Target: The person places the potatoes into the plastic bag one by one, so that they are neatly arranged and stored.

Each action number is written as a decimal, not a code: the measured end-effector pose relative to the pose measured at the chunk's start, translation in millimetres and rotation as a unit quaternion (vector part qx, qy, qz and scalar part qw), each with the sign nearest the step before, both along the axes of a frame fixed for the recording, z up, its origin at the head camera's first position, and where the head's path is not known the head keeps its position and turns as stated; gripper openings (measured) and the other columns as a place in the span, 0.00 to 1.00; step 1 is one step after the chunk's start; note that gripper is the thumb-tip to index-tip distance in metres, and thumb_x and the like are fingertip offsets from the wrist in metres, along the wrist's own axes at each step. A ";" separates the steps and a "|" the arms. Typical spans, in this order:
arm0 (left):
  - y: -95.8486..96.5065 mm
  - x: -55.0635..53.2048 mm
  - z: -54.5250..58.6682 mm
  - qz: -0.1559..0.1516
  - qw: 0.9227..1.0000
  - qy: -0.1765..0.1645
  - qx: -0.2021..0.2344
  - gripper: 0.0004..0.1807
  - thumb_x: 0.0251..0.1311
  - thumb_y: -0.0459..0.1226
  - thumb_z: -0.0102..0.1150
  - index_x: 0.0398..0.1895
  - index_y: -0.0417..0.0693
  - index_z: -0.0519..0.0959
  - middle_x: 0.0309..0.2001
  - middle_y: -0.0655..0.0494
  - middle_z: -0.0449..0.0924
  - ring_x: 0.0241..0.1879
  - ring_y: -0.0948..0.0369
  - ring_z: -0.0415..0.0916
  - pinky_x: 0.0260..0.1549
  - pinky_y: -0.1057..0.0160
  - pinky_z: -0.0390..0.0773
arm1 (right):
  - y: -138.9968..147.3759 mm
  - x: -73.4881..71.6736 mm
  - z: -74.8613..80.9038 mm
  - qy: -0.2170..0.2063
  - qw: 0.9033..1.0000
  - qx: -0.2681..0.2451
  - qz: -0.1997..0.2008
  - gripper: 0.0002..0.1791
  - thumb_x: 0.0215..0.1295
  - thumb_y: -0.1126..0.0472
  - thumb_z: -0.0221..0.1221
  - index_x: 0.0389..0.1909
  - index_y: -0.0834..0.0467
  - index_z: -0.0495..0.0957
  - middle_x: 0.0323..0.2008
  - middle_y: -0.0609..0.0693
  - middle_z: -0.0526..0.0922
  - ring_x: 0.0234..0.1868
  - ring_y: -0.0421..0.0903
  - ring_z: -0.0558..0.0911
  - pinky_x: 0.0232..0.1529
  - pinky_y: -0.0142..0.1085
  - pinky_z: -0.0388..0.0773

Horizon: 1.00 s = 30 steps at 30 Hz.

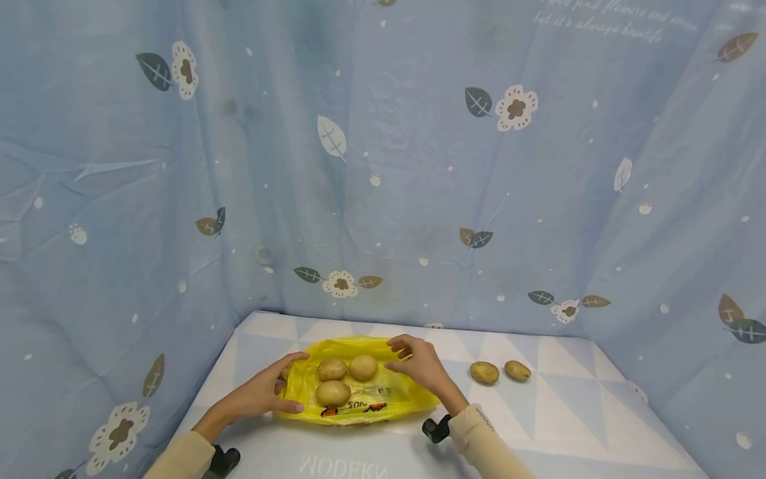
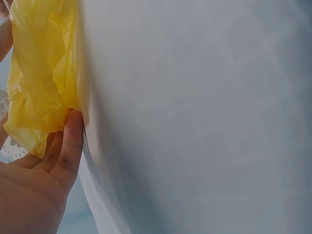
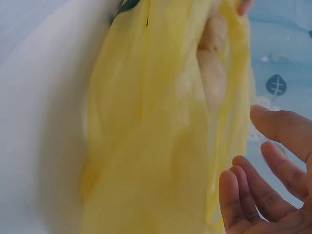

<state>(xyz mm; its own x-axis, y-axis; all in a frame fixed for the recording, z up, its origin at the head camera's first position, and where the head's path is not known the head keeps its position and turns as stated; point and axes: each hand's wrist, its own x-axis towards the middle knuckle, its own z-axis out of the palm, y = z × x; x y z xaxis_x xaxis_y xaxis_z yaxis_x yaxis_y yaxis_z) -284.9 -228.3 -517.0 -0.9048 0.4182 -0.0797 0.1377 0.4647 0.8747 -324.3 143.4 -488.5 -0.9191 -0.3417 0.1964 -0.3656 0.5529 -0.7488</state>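
Observation:
A yellow plastic bag (image 1: 407,397) lies with its mouth spread wide, printing on its inner front. Inside it sit several potatoes (image 1: 333,394), pale brown and round. At the bag's left end my left hand (image 1: 257,394) curves round it, thumb low in front and fingers behind and above. The left wrist view shows these fingers (image 2: 73,136) against the crumpled yellow plastic, close to the tabletop. Over the bag's right side my right hand (image 1: 421,364) hovers with loosely bent, parted fingers and nothing between them. In the right wrist view two potatoes (image 3: 213,73) show through the opening.
Two more potatoes, one (image 1: 484,372) closer to the bag and a smaller one (image 1: 517,370), lie to the right on the patterned tabletop (image 1: 568,406). A blue printed curtain (image 1: 407,199) hangs behind and along both sides.

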 end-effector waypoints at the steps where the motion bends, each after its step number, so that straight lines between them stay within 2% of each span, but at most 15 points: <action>1: 0.3 0.1 0.6 -0.001 1.000 0.001 -0.001 0.54 0.51 0.43 0.81 0.80 0.56 0.58 0.69 0.41 0.66 0.55 0.50 0.73 0.53 0.48 0.78 | 4.9 0.7 2.3 0.002 1.000 0.000 -0.003 0.24 0.62 0.57 0.73 0.58 0.58 0.82 0.52 0.57 0.85 0.49 0.56 0.84 0.49 0.47 0.83; 4: 1.6 0.2 3.0 -0.001 1.000 0.009 -0.006 0.54 0.51 0.44 0.81 0.80 0.56 0.58 0.69 0.42 0.66 0.55 0.50 0.72 0.53 0.47 0.77 | 19.3 3.1 8.4 0.008 1.000 0.001 -0.015 0.24 0.62 0.57 0.73 0.58 0.58 0.82 0.52 0.59 0.85 0.50 0.58 0.83 0.48 0.48 0.83; 10: 3.0 1.7 6.7 -0.006 1.000 0.015 -0.009 0.54 0.52 0.43 0.81 0.80 0.55 0.58 0.66 0.42 0.68 0.54 0.50 0.72 0.53 0.47 0.76 | 47.4 7.9 14.3 0.018 0.998 0.007 -0.057 0.24 0.60 0.59 0.74 0.57 0.58 0.82 0.51 0.57 0.85 0.47 0.52 0.83 0.46 0.45 0.84; 20: 3.3 1.8 5.3 -0.012 1.000 0.015 -0.010 0.54 0.52 0.43 0.80 0.80 0.54 0.58 0.61 0.44 0.71 0.53 0.50 0.73 0.53 0.46 0.76 | 92.8 16.3 7.0 0.012 0.990 0.022 -0.139 0.22 0.58 0.60 0.76 0.54 0.53 0.84 0.50 0.52 0.86 0.47 0.53 0.84 0.46 0.45 0.84; 27: 2.4 2.4 2.9 -0.003 1.000 0.017 -0.010 0.54 0.51 0.45 0.81 0.79 0.56 0.59 0.74 0.41 0.62 0.59 0.49 0.70 0.59 0.39 0.73 | 122.8 18.1 0.8 0.011 0.983 0.034 -0.178 0.24 0.58 0.60 0.76 0.56 0.55 0.83 0.51 0.53 0.86 0.50 0.55 0.83 0.49 0.47 0.83; 30: 2.1 2.9 2.7 -0.001 1.000 0.015 -0.006 0.55 0.50 0.45 0.82 0.80 0.56 0.59 0.74 0.40 0.61 0.59 0.48 0.71 0.58 0.41 0.75 | 134.9 20.6 -0.9 0.012 0.982 0.031 -0.188 0.24 0.58 0.60 0.76 0.56 0.56 0.83 0.51 0.54 0.86 0.49 0.53 0.83 0.49 0.47 0.82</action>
